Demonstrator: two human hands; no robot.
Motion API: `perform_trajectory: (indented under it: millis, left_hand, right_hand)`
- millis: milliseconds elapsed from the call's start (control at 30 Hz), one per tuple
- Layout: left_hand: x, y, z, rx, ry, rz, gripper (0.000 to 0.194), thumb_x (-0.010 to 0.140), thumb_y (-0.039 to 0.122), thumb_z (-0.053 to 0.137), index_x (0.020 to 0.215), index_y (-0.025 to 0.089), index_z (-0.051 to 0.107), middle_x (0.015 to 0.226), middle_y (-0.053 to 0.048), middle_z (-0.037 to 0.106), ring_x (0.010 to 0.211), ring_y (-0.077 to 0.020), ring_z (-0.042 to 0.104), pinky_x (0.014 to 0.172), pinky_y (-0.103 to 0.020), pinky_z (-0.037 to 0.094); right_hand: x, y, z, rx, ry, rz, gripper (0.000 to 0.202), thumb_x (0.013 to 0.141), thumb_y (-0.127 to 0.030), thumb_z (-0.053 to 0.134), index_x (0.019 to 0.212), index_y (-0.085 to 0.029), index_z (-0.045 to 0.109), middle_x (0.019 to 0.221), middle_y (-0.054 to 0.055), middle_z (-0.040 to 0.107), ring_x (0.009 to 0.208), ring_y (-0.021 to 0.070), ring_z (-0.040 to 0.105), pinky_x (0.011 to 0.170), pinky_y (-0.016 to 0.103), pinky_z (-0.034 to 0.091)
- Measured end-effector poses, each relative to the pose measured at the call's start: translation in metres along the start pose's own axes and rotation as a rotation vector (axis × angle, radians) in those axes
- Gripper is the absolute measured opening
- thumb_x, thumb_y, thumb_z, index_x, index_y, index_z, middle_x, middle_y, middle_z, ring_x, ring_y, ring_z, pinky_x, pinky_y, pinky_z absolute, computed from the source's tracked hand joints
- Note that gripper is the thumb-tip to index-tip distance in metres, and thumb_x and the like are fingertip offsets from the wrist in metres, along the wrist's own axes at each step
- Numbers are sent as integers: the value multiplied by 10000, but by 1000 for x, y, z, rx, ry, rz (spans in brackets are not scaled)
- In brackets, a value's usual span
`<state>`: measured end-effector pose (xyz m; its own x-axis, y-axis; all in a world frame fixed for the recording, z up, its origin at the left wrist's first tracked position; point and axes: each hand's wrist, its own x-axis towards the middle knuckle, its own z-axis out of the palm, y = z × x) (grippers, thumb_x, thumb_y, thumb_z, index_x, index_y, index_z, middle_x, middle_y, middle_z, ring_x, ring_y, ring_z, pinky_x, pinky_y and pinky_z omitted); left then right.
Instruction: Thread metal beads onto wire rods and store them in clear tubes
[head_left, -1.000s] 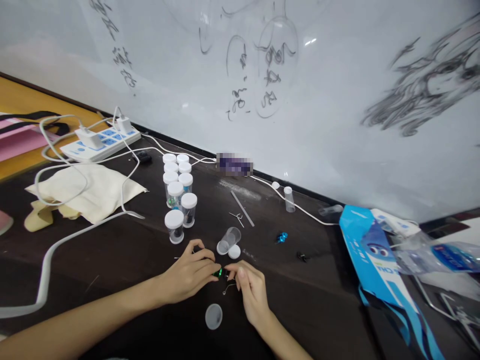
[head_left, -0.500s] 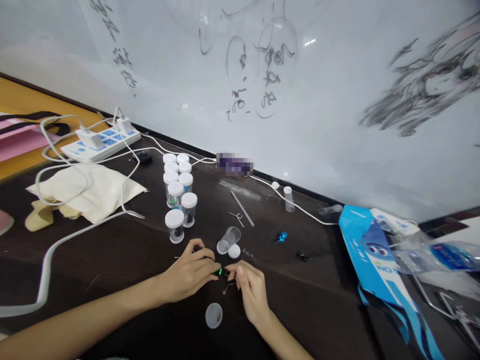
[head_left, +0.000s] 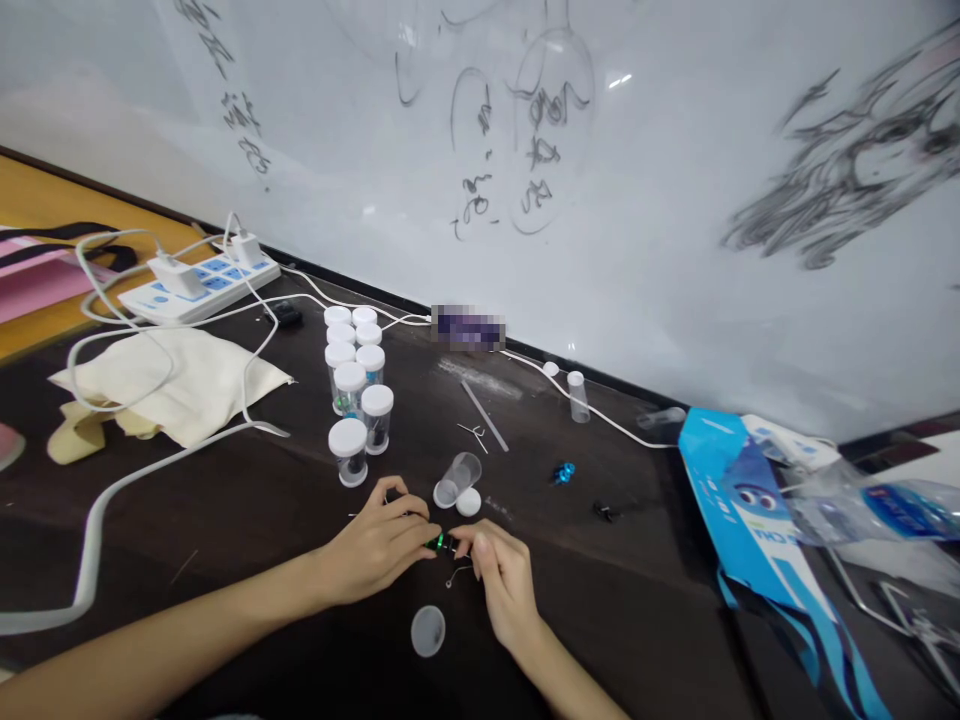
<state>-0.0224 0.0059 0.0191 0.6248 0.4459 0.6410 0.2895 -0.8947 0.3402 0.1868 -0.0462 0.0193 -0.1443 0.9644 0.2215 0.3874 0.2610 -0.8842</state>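
Low over the dark table, my left hand [head_left: 382, 540] pinches a small shiny green piece [head_left: 437, 542] between thumb and fingers. My right hand [head_left: 499, 575] is closed on a small black piece [head_left: 450, 543], and the two pieces meet or nearly meet between my fingertips. What exactly they are is too small to tell. A thin wire with a looped end [head_left: 450, 582] shows below my right fingers. Just beyond my hands a clear plastic jar [head_left: 459, 478] lies tipped beside a white lid [head_left: 469, 502]. Nearer me sits a round translucent cup [head_left: 427, 632].
Several white-lidded jars [head_left: 349, 437] stand left of centre. A clear strip [head_left: 485, 417], a blue part [head_left: 564, 473] and a black part [head_left: 606, 512] lie beyond my hands. Cables run from a power strip [head_left: 199, 287]. At right are a blue bag [head_left: 724, 500] and a plastic bottle [head_left: 885, 512].
The black piece in my right hand has come closer to the green piece, narrowing the gap between them. My left hand has barely moved.
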Motion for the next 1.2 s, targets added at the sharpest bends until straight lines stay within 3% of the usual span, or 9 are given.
perform_trajectory:
  millis: [100,233,400,533,700,833,967,1200]
  left_hand:
    - [1,1,-1,1,-17,-4,128,952,156,535,1059,132,601,854,-47,738,871,-198,623,894,-419,326]
    - [2,1,-1,11,-5,4,122,949,153,538,1053,130,598,844,-44,738,862,-200,628,888,-419,327]
    - [0,1,0,7,4,12,122,934,146,565,1048,120,599,843,-40,734,863,-198,632,881,-416,338]
    - [0,0,0,2,3,2,125,941,153,557,1055,118,596,849,-46,737,875,-203,627,886,-423,332]
    - [1,0,-1,18,-3,9,125,946,159,546,1054,127,600,844,-43,734,870,-195,630,890,-416,342]
    - [0,1,-1,25,-6,-1,129,949,171,540,1055,134,603,845,-48,732,873,-193,629,897,-413,351]
    - [0,1,-1,14,0,9,126,945,159,547,1054,129,601,843,-43,734,867,-194,632,889,-414,341]
    - [1,1,-2,-2,-9,2,123,957,159,530,1055,125,597,846,-44,737,870,-207,628,886,-423,326]
  right_hand:
    - [0,-1,0,1,-4,-2,419,1024,-344,369,864,-186,723,743,47,656,679,177,610,682,297,472]
    - [0,-1,0,0,4,2,392,1027,-341,360,1002,-188,720,751,46,659,682,180,610,678,299,473]
    - [0,0,0,1,-6,3,435,1024,-331,369,794,-186,709,726,43,659,660,170,607,683,294,474]
    - [0,0,0,-4,1,4,414,1026,-325,362,835,-185,702,739,46,661,671,173,608,698,301,475]
    - [0,-1,0,-6,1,-3,455,1024,-344,368,746,-187,693,717,48,661,658,174,611,675,296,480]
    - [0,-1,1,-8,15,-4,447,1027,-360,356,816,-184,708,730,52,671,661,177,617,660,297,486]
    - [0,-1,1,-8,7,-6,475,1021,-367,367,723,-186,689,695,49,661,650,177,612,663,296,479]
    - [0,0,0,-1,9,4,411,1023,-332,365,810,-186,685,736,45,661,672,175,613,680,291,466]
